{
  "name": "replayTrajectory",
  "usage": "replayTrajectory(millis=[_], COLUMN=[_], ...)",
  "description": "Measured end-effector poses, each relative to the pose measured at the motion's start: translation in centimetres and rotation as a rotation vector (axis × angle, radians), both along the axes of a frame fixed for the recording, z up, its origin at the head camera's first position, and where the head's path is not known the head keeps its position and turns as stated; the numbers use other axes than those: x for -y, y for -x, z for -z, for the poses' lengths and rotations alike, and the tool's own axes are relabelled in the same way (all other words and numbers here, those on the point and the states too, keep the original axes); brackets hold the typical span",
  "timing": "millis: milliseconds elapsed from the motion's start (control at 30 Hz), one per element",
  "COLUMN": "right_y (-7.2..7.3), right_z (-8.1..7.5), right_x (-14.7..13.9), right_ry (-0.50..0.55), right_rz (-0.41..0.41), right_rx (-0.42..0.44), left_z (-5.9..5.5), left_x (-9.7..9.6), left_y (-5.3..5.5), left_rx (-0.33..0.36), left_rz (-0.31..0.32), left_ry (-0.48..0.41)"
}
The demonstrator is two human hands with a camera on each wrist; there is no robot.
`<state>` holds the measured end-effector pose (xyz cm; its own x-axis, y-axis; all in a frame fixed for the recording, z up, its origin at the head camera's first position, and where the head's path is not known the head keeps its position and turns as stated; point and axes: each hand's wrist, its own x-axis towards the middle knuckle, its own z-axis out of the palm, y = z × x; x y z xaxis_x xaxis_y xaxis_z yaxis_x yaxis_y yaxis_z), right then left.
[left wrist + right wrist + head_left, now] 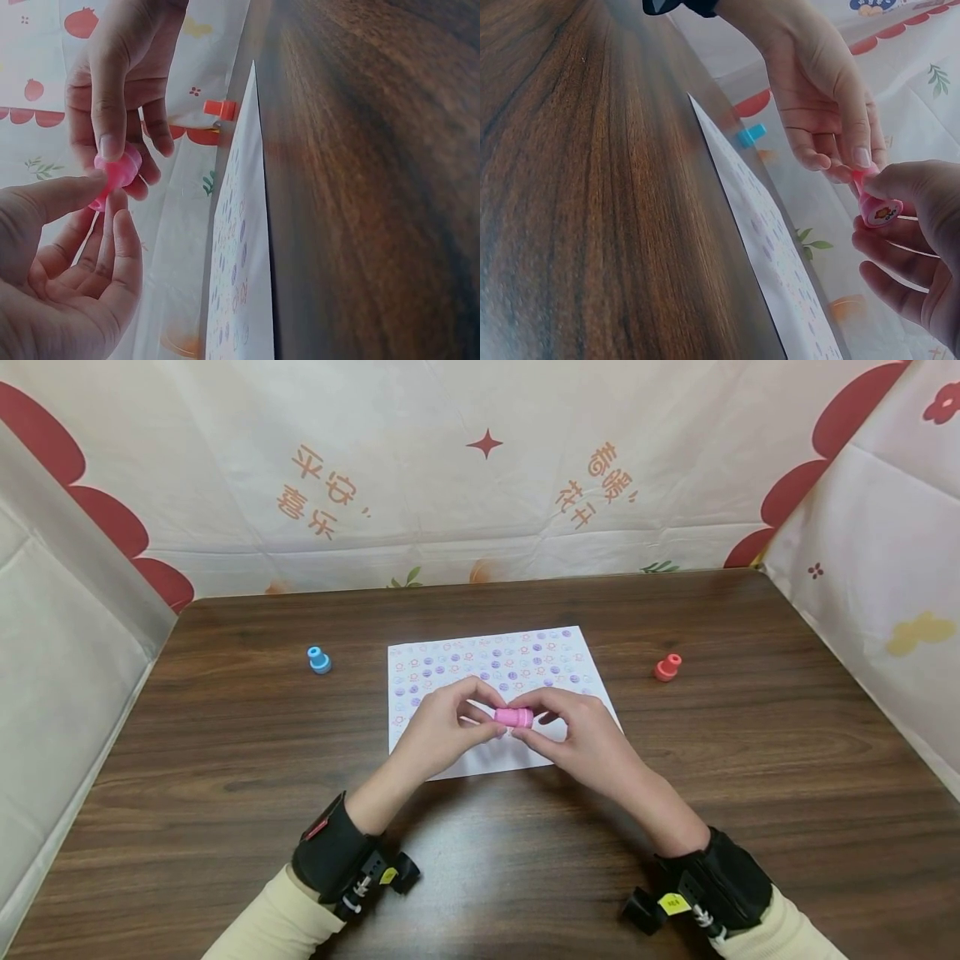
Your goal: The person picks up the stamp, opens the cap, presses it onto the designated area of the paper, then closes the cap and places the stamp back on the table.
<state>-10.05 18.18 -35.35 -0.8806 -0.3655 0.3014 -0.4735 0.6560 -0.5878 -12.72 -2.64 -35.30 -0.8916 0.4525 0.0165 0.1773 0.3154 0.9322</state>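
A small pink toy stamp (pixel 513 717) is held on its side above the sheet of paper (pixel 491 763). My left hand (pixel 442 727) pinches its narrower end between thumb and fingers. At the wider end, my right hand (pixel 581 735) grips it the same way. In the right wrist view the round end face of the pink stamp (pixel 883 215) shows a small coloured picture. Rows of purple, red and blue stamped marks cover the upper part of the paper, and both hands hide some of them.
A blue stamp (pixel 318 660) stands on the wooden table (pixel 225 735) to the left of the paper. To the right stands a red stamp (pixel 667 667). A printed white cloth (pixel 420 468) hangs behind the table's far edge.
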Motion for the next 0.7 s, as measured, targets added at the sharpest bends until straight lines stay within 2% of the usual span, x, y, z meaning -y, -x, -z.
replayTrajectory(millis=[267,700], right_y=[-0.1,0.0], right_z=[0.0,-0.3], right_x=[-0.4,-1.3], right_ry=[-0.007,0.009], right_rz=[0.014,0.079], right_rx=[-0.022,-0.035], left_z=[-0.3,-1.3], left_x=[0.3,2.4], left_y=[0.1,1.3], left_rx=[-0.017,-0.097], left_rz=[-0.002,-0.086], left_ry=[0.004,0.08])
